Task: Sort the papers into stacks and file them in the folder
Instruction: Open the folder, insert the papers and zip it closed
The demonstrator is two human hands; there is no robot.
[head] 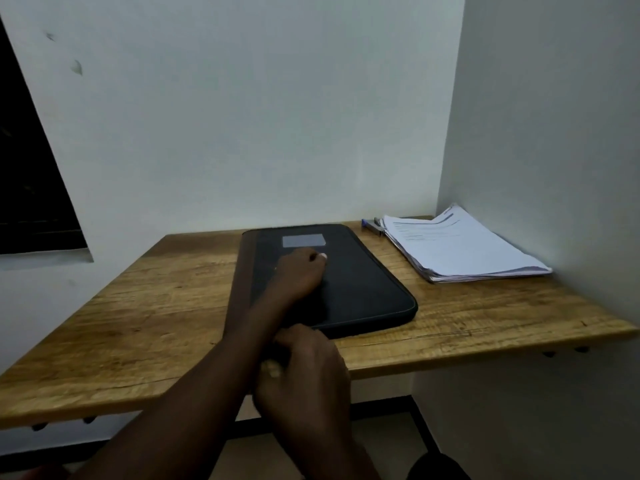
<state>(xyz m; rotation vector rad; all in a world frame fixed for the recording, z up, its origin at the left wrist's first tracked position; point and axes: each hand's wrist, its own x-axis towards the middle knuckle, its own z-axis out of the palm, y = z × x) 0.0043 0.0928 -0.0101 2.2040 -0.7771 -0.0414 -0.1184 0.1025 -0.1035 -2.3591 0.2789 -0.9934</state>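
A black zip folder point(360, 289) with a brown spine and a grey label lies closed in the middle of the wooden table point(145, 317). A stack of white printed papers point(460, 251) lies at the table's far right, against the wall. My left hand point(301, 275) rests on top of the folder below the label, its fingers curled into a loose fist that holds nothing. My right hand point(304, 372) crosses over my left forearm at the folder's near left corner. Its fingers are curled there, on the folder's edge. The corner itself is hidden under the hand.
A small blue and grey stapler point(372, 226) lies just behind the papers' left edge. Walls close off the table at the back and on the right. A dark window point(31, 188) is on the left. The table's black frame point(381, 407) runs underneath.
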